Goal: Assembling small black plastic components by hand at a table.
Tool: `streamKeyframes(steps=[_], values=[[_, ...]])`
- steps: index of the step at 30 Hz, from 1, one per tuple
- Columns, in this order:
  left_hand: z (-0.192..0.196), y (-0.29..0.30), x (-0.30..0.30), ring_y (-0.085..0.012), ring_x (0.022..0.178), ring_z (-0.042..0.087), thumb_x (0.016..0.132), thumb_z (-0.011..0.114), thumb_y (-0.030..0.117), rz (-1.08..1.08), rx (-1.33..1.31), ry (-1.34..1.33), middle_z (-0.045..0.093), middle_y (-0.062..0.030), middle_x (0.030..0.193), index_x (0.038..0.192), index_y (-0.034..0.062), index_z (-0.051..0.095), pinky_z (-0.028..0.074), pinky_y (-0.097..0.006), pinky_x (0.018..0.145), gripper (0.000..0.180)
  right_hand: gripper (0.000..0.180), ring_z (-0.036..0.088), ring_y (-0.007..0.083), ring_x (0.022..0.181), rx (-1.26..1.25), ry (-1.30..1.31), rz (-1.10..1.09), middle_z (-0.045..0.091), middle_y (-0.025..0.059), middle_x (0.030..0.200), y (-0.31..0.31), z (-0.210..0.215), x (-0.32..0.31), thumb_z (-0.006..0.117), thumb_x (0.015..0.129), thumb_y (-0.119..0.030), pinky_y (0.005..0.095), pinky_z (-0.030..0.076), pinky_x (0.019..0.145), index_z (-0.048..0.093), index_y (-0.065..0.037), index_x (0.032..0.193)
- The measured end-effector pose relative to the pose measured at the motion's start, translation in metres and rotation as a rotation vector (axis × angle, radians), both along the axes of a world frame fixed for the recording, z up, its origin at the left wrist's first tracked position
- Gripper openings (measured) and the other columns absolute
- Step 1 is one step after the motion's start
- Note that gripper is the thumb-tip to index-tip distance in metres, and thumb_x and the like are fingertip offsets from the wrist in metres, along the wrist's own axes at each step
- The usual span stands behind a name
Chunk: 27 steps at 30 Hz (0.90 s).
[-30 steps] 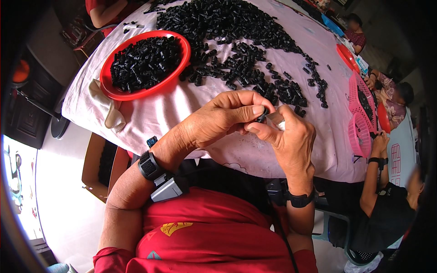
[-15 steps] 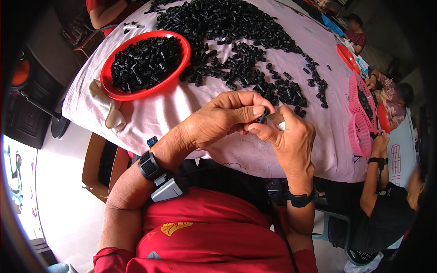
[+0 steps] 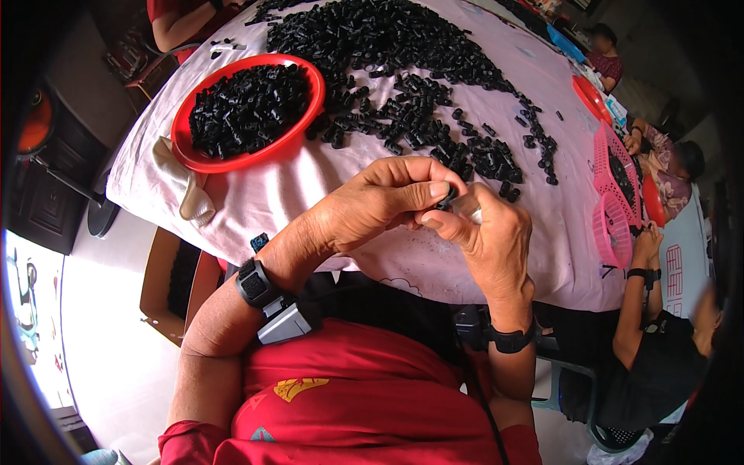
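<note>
Over the near edge of the table, both hands meet fingertip to fingertip. My left hand (image 3: 380,195) pinches a small black cylindrical plastic part (image 3: 446,199) between thumb and forefinger; most of that part is covered by the fingers. My right hand (image 3: 500,236) is closed on a small pale, shiny piece (image 3: 470,208), held against the black part. Its kind is unclear, since the fingers cover much of it. Beyond the hands, many similar black parts (image 3: 380,39) lie heaped and scattered on the pink tablecloth (image 3: 279,205).
At the left, a red basin (image 3: 316,89) full of black parts stands beside a crumpled whitish glove (image 3: 190,186). Pink baskets (image 3: 612,232) line the right edge, with co-workers seated there. Another person's arm (image 3: 174,27) shows at far left. An open cardboard box (image 3: 155,283) sits below.
My right hand has shifted and turned slightly to the left, and less of the shiny piece shows between its fingers. The left hand stays almost still, its pinch on the black part unchanged.
</note>
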<state>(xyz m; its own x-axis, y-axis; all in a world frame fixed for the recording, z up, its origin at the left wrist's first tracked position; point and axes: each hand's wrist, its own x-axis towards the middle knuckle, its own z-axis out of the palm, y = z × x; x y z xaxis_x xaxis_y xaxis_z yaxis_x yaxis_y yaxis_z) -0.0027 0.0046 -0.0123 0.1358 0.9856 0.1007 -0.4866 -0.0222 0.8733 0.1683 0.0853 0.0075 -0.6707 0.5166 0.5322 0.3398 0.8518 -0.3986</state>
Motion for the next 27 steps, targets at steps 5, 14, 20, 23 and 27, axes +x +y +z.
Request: streamKeyframes(steps=[5,14,20,23,27], values=[[0.0,-0.001,-0.001,-0.0064,0.081,0.055,0.096,0.058,0.022,0.012,-0.032,-0.062,0.063,-0.0013,0.098,0.116,0.0029,0.06,0.045,-0.022,0.073,0.028,0.053,0.059,0.0254,0.049,-0.05,0.079,0.059,0.058,0.0088,0.058,-0.002,-0.002,-0.002,0.073,0.074,-0.055,0.0337,0.046,0.047,0.055,-0.005,0.069],[0.006,-0.003,-0.003,-0.0058,0.076,0.054,0.095,0.06,0.019,-0.045,-0.001,-0.208,0.06,0.0002,0.097,0.122,0.0039,0.054,0.044,-0.019,0.066,0.032,0.023,0.06,0.0036,0.061,-0.425,0.464,0.295,0.065,0.0035,0.07,-0.007,0.0,-0.006,0.073,0.084,-0.01,0.019,0.043,0.051,0.062,0.001,0.101],[0.0,0.0,0.002,-0.0073,0.078,0.054,0.094,0.06,0.018,-0.039,0.005,-0.189,0.059,-0.0004,0.095,0.12,0.0035,0.054,0.043,-0.019,0.065,0.03,0.012,0.06,0.0065,0.065,-0.615,0.536,0.377,0.065,0.005,0.074,-0.01,0.001,-0.009,0.064,0.092,-0.008,0.02,0.045,0.057,0.064,0.003,0.096],[-0.001,-0.001,0.002,-0.008,0.076,0.053,0.094,0.06,0.017,-0.055,0.003,-0.23,0.059,-0.0019,0.093,0.118,0.003,0.054,0.042,-0.019,0.064,0.029,0.012,0.061,0.0082,0.067,-0.639,0.51,0.373,0.066,0.0048,0.076,-0.009,0.004,-0.007,0.061,0.093,-0.008,0.0202,0.047,0.061,0.063,0.004,0.095],[0.003,-0.003,0.0,-0.008,0.071,0.051,0.095,0.059,0.018,-0.098,-0.014,-0.266,0.059,-0.0044,0.089,0.117,0.0026,0.054,0.041,-0.02,0.063,0.027,0.012,0.049,0.0018,0.064,-0.721,0.445,0.189,0.061,-0.0026,0.074,-0.014,0.015,0.002,0.062,0.093,-0.01,0.0174,0.037,0.057,0.065,0.002,0.09]])
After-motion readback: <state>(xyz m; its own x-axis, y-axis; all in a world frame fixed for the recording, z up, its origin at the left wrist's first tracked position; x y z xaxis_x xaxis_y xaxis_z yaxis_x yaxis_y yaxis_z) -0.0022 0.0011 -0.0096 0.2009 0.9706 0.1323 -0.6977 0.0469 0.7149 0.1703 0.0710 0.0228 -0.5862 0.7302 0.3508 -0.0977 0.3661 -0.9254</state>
